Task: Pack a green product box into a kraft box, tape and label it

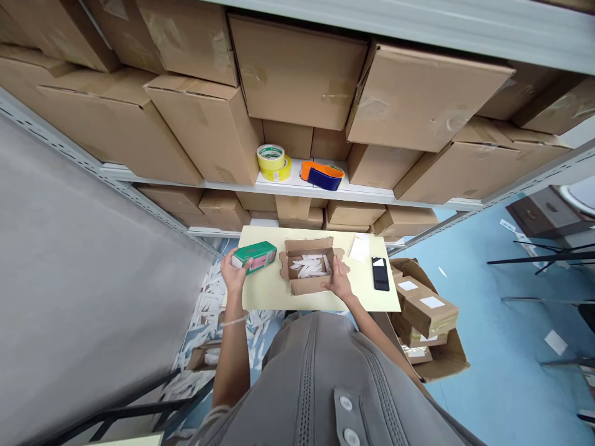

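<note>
Your left hand grips a green box
Your right hand, fingers open, steadies the cardboard mailer mid-tabletop.

A packing room in a storeroom or warehouse: metal shelves from 10 to 2 o'clock hold stacked cardboard boxes, rolls of tape and a tape dispenser. At 6 o'clock, an open carton sits on a table. Labelled parcels stand at 4 o'clock, and paper strips lie at 8 o'clock
</note>
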Action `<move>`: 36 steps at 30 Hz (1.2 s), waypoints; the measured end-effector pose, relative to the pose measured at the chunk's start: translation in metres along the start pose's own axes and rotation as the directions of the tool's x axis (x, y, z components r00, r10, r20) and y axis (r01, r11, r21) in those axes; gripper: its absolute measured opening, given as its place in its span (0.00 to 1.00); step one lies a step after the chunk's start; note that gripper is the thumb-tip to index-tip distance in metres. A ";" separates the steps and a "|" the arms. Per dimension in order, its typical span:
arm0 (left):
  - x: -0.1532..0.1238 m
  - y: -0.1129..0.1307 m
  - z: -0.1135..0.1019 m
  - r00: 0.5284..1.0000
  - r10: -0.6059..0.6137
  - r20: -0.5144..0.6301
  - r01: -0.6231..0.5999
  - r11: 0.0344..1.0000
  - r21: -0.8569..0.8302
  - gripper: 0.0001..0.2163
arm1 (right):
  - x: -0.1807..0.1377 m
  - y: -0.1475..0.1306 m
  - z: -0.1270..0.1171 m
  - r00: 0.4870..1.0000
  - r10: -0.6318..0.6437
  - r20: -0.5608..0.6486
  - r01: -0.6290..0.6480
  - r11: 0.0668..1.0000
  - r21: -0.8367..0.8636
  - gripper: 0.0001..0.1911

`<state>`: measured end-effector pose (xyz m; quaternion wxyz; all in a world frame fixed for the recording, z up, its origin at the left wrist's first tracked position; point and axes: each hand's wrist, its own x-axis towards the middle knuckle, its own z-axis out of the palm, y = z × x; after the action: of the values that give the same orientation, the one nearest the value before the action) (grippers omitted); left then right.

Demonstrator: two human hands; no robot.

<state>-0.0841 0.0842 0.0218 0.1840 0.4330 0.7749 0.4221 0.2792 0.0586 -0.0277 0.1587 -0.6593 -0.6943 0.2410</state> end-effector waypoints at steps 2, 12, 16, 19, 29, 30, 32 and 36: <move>-0.015 -0.001 -0.020 0.996 -0.037 -0.087 0.025 0.990 -0.136 0.29 | 0.001 -0.006 -0.006 0.999 0.031 0.023 -0.032 0.998 0.050 0.58; -0.070 0.065 -0.080 0.995 0.078 -0.056 -0.096 0.863 -0.496 0.35 | 0.014 -0.101 -0.057 0.998 -0.047 0.044 0.004 0.727 0.686 0.38; -0.089 0.095 -0.055 0.983 0.166 0.074 -0.106 0.853 -0.510 0.33 | 0.015 -0.121 -0.077 0.996 -0.033 0.077 -0.052 0.479 0.877 0.34; -0.106 0.114 -0.030 0.957 0.244 0.160 -0.154 0.888 -0.434 0.29 | 0.011 -0.109 -0.081 0.990 0.107 0.097 -0.135 0.437 0.889 0.35; -0.145 0.122 0.028 0.835 0.250 0.491 -0.043 0.918 -0.395 0.42 | -0.037 -0.022 -0.053 0.922 0.378 0.086 -0.261 0.440 0.859 0.31; -0.146 0.121 0.031 0.825 0.228 0.517 -0.016 0.924 -0.382 0.44 | -0.039 -0.019 -0.052 0.919 0.388 0.077 -0.263 0.455 0.851 0.31; -0.146 0.119 0.035 0.805 0.205 0.557 -0.006 0.941 -0.338 0.43 | -0.039 -0.017 -0.052 0.917 0.397 0.044 -0.256 0.501 0.827 0.30; -0.137 0.120 0.039 0.784 0.165 0.598 -0.032 0.974 -0.226 0.41 | -0.028 -0.019 -0.059 0.923 0.374 -0.095 -0.173 0.622 0.764 0.26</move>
<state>0.0800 0.0229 0.0860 0.4461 0.5653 0.6022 0.3447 0.2973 0.0378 0.0343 0.4587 -0.6595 -0.4006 0.4406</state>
